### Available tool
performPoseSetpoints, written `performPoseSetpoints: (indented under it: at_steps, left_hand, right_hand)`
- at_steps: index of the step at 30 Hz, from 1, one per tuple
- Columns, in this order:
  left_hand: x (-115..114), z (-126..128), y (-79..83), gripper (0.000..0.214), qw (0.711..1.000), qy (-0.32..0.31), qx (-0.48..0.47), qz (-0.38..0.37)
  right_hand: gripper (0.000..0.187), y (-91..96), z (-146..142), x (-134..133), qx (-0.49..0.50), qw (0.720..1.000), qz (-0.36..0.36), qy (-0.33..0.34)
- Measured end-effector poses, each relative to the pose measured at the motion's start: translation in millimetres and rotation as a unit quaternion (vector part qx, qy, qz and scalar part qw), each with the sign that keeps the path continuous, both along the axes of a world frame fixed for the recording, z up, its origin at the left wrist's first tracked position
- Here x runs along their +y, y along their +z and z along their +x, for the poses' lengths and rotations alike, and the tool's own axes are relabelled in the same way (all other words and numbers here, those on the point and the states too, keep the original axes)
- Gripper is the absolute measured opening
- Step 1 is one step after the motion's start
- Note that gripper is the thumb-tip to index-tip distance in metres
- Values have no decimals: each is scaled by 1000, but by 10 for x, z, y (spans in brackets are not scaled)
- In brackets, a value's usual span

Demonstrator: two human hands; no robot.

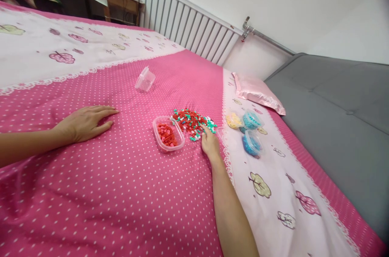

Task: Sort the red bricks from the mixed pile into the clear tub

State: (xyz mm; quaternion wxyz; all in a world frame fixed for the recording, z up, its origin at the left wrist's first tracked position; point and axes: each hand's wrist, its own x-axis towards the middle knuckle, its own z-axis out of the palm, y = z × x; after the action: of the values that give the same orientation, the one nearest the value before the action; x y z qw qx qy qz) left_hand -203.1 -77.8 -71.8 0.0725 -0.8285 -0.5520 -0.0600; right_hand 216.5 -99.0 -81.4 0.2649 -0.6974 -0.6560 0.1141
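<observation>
My left hand (86, 123) lies flat on the pink dotted bedspread, fingers stretched out, with nothing in it. At the right edge of a loose pile of small plastic pieces (190, 121), mostly red with some green and white, is my right hand (210, 143). Its index finger points into the pile and the other fingers look curled; whatever lies between the fingertips is too small to make out. Left of that hand, against the pile, sits an uncovered clear plastic container (179, 146) holding red and pink pieces (166, 134).
A clear plastic tub (145, 80) lies tilted farther back. To the right stand small containers of yellow pieces (234, 121), teal pieces (251, 120) and blue pieces (251, 143). Beyond are a pink pillow (258, 93), a grey headboard (334, 103) and a metal railing (188, 18).
</observation>
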Motion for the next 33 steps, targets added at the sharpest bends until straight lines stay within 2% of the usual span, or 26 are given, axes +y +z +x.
performPoseSetpoints:
  at_steps: [3,8,12,24,33]
  left_hand:
    - [2,-2,-5,60,1000,-1,6,4]
    - [10,-11,-12,61,1000,0,13,6]
    - [11,-15,-13,61,1000,-1,10,3]
    - [12,-16,-22,60,1000,-3,8,4]
    - [10,-10,-14,60,1000,-6,6,9]
  right_hand:
    - [41,-14,1,-2,-16,1000,-18,0]
    - [33,13,-13,1,-22,998,-19,-55]
    - [34,47,-11,-6,-23,996,-19,-79]
    - [30,59,65,-16,-38,998,-47,-17]
    - [27,65,26,-60,-32,998,-43,-40]
